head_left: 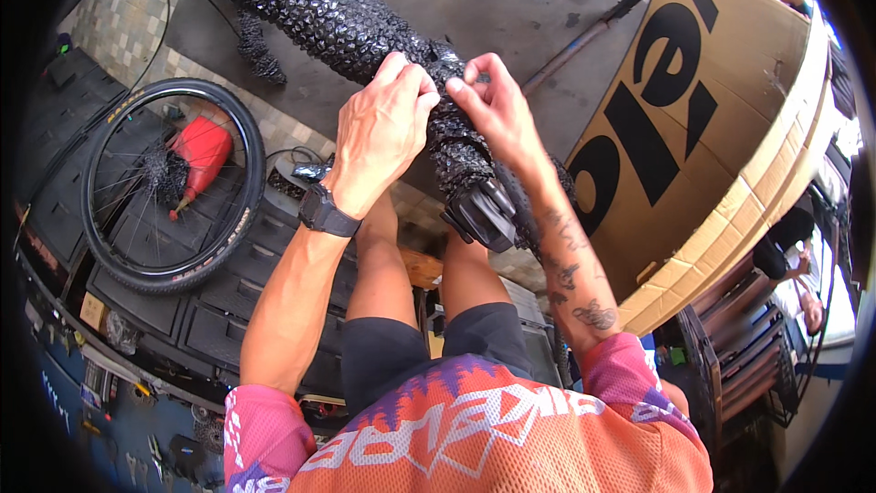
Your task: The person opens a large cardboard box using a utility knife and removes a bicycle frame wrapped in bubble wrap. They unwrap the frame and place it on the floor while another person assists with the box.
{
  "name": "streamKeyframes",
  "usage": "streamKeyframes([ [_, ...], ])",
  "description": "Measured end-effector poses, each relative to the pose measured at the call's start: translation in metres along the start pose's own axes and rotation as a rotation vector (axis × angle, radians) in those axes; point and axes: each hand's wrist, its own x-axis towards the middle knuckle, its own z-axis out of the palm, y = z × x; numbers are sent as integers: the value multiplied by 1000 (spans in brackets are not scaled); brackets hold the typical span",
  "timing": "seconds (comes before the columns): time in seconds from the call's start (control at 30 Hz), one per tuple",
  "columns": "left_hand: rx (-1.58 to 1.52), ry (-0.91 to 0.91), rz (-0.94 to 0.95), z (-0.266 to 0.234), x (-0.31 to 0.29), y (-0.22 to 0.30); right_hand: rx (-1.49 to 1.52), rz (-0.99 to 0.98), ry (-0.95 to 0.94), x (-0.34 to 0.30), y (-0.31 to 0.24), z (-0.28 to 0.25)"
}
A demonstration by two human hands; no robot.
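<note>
A long, tube-shaped form, wrapped in glossy, bumpy black bubble wrap [319, 5], runs from the upper left to the centre; it looks like a bicycle frame. My left hand [388, 119] is closed at the wrap near its lower end, with thumb and fingers pinched together. Close by on the right, my right hand [497, 110] is also pinching at the wrap, its index finger bent. The exact bit between the fingertips is too small to make out. Below the hands, a black plastic part [484, 215] sticks out of the wrapped end.
At left, a bicycle wheel [245, 210] and a red bottle [203, 151] lie on dark drawer units [237, 324]. A big cardboard box [721, 128] leans close on the right, beside a metal bar [570, 50]. Tools hang lower left; another person [803, 283] is at far right.
</note>
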Motion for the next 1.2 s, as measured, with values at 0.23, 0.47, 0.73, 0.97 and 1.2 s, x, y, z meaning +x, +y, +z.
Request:
streamKeyframes([
  [0.23, -293, 281, 11, 23, -9, -4, -404, 7, 20, 17, -34, 7],
  [0.47, -233, 435, -91, 57, -35, -4, -441, -61, 269, -7, -9, 12],
  [0.73, -865, 643, -286, -3, -92, -10, -467, 147, -418, 5, -16, -46],
  [0.97, -534, 896, -632, -170, -345, -22, -265, 157, -257, 21, 1, -19],
  [1.2, 487, 1330, -1425, -312, -643, -28, -236, 41, -51, 7, -6, 6],
])
